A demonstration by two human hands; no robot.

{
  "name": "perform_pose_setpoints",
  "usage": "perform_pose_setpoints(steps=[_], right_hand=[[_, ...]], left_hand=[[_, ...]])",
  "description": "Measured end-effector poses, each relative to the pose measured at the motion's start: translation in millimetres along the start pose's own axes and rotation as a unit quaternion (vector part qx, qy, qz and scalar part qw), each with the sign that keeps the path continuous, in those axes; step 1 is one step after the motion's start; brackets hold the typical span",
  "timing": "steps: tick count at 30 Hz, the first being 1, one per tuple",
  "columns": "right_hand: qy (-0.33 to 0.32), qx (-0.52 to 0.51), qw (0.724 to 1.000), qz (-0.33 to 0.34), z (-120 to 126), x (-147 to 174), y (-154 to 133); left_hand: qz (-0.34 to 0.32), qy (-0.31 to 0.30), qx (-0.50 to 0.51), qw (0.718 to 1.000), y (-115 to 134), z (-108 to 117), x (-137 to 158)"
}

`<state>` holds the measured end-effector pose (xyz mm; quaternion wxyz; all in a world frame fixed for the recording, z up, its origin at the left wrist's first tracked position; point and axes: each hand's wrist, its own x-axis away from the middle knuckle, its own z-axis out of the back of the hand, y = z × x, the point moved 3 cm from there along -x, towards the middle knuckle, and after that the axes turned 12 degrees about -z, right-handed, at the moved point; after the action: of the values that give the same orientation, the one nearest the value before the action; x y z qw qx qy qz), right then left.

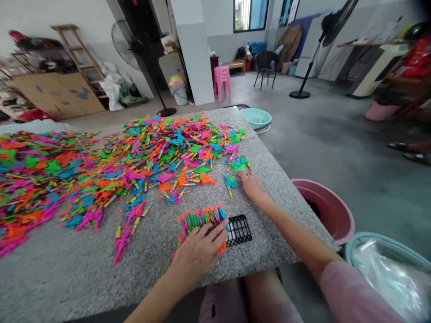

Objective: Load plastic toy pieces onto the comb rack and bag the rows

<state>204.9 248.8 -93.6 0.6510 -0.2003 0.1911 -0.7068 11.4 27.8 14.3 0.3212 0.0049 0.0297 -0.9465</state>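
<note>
My left hand (202, 246) lies palm down, fingers spread, over tightly packed rows of small colourful plastic toys (198, 217). These stand in a black plastic rack (239, 229), whose bare right-hand slots show beyond my fingertips. Farther forward, my right hand (252, 185) reaches to the right edge of the heap, thumb and fingers apart, its fingertips touching a green plastic toy (239, 166). Just left of it lies a separate blue-green toy (231, 181) with a yellow stick-like end. Whether the right fingertips grip anything is too small to make out.
A large heap of orange, pink, green and blue toys (168, 143) covers the left and back of the speckled stone table (141, 278). Right of the table stand a pink tub (343, 211) and a light-blue tub (352, 240) with clear plastic. A turquoise basin (257, 117) is beyond the far corner.
</note>
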Motion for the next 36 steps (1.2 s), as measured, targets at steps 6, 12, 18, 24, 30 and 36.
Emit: perform_pose_setpoints(steps=[6, 12, 18, 24, 30, 36], right_hand=[[-0.072, -0.159, 0.982, -0.077, 23.7, 19.2, -10.5], [-0.273, -0.63, 0.712, -0.148, 8.4, 153.3, 17.1], [-0.276, -0.683, 0.657, -0.163, 0.3, 212.8, 3.5], [-0.125, -0.375, 0.919, 0.008, -8.2, 203.3, -4.0], [-0.066, -0.116, 0.987, 0.084, -13.0, 197.8, -7.7], [-0.092, -0.052, 0.989, 0.107, -4.2, 196.5, -13.2]], left_hand=[[0.013, 0.01, 0.008, 1.0, 2.5, 0.8, -0.1], [0.016, 0.003, 0.012, 1.0, 4.4, -1.6, -2.1], [0.02, 0.007, 0.018, 1.0, 5.6, 0.2, -2.9], [0.013, 0.009, 0.008, 1.0, 5.9, -0.1, -2.0], [0.002, 0.011, 0.006, 1.0, 5.5, -0.6, -2.5], [0.006, 0.014, 0.012, 1.0, 4.9, -1.6, -1.3]])
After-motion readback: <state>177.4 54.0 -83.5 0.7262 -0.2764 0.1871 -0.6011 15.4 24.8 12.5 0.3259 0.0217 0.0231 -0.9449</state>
